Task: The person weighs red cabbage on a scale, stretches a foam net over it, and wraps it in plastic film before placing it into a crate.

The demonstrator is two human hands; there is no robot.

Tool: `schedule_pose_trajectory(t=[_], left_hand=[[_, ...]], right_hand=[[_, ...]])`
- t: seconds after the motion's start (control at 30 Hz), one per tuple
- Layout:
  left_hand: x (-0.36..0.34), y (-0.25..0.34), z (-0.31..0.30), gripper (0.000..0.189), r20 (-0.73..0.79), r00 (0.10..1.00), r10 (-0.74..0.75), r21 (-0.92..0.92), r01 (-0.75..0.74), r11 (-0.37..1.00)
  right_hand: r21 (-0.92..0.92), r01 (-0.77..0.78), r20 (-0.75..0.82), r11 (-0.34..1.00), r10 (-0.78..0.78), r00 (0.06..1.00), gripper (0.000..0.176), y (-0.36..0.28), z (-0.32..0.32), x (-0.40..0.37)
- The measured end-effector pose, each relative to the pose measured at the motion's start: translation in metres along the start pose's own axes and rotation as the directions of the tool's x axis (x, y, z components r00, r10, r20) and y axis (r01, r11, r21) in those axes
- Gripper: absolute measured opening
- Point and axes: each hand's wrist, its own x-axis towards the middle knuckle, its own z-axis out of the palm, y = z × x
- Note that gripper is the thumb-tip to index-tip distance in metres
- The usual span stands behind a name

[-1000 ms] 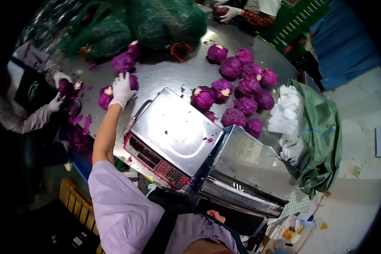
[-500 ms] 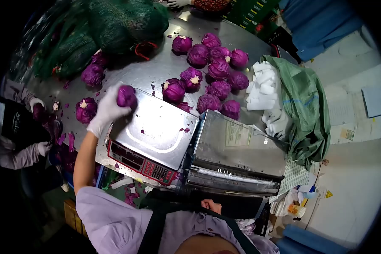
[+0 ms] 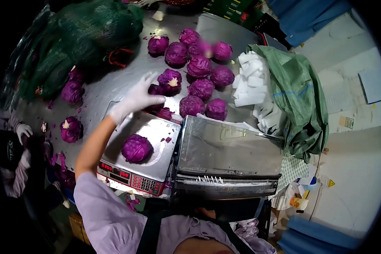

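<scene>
My left hand [image 3: 136, 98], in a white glove, reaches over the far edge of the scale with fingers apart. Its fingertips are right at a purple cabbage [image 3: 156, 89], partly hidden by the hand. Beside that one sits another cabbage [image 3: 170, 81] with its pale cut stem showing. A single red cabbage [image 3: 137, 148] rests on the steel pan of the weighing scale [image 3: 156, 163], whose red digits are lit. Low at my body, only a bit of my right hand [image 3: 205, 212] shows; its fingers are hidden.
Several cabbages [image 3: 199, 67] are grouped on the steel table. A wrapping machine [image 3: 228, 148] stands right of the scale, with white foam pieces [image 3: 252, 80] and a green sack [image 3: 298, 93] beyond. Green mesh bags [image 3: 89, 38] lie far left. A co-worker's gloved hand [image 3: 23, 130] is at left.
My left hand has let go of the cabbage on the scale pan and moved away toward the cabbages behind it. The view has shifted, and the scale's digits now show lit.
</scene>
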Motion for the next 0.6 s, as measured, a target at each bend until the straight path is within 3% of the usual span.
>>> schedule_pose_trajectory(t=[0.03,0.1,0.13,0.2,0.33,0.4,0.47,0.53,0.6], left_hand=[[0.037,-0.012,0.011,0.095,-0.019,0.999,-0.040,0.102,0.042,0.994],[0.093,-0.018,0.033,0.108,0.012,0.991,-0.131,0.024,0.131,0.991],[0.124,-0.044,0.056,0.119,0.048,0.994,-0.103,0.209,0.091,0.974],[0.153,-0.059,0.093,0.113,0.117,0.979,-0.168,0.367,0.115,0.923],[0.154,-0.025,0.073,0.100,0.220,0.947,-0.236,0.381,0.139,0.914],[0.145,-0.022,0.071,0.091,0.045,0.980,-0.196,0.342,0.169,0.924],[0.131,-0.017,0.056,0.092,0.027,0.984,-0.174,0.304,0.158,0.939],[0.107,-0.014,0.035,0.089,-0.160,0.987,-0.008,0.198,0.040,0.979],[0.071,-0.010,0.006,0.087,-0.189,0.981,0.032,0.154,-0.003,0.988]], right_hand=[[0.002,-0.010,-0.007,1.000,0.010,1.000,0.014,-0.005,-0.002,-0.002],[-0.002,-0.030,-0.020,1.000,0.030,0.999,0.015,-0.013,-0.003,-0.005],[-0.003,-0.038,-0.027,0.999,0.038,0.999,0.015,-0.016,-0.003,-0.007],[-0.004,-0.052,-0.045,0.999,0.052,0.998,0.015,-0.022,-0.007,-0.010],[-0.006,-0.081,-0.082,0.997,0.080,0.993,0.016,-0.029,-0.007,-0.012],[-0.009,-0.089,-0.092,0.996,0.087,0.992,0.016,-0.030,-0.007,-0.009],[-0.004,-0.102,-0.099,0.995,0.101,0.990,0.016,-0.031,-0.004,-0.006],[-0.010,-0.122,-0.098,0.992,0.121,0.988,0.016,-0.034,-0.003,-0.002],[-0.026,-0.174,-0.089,0.984,0.171,0.981,0.017,-0.041,-0.007,0.005]])
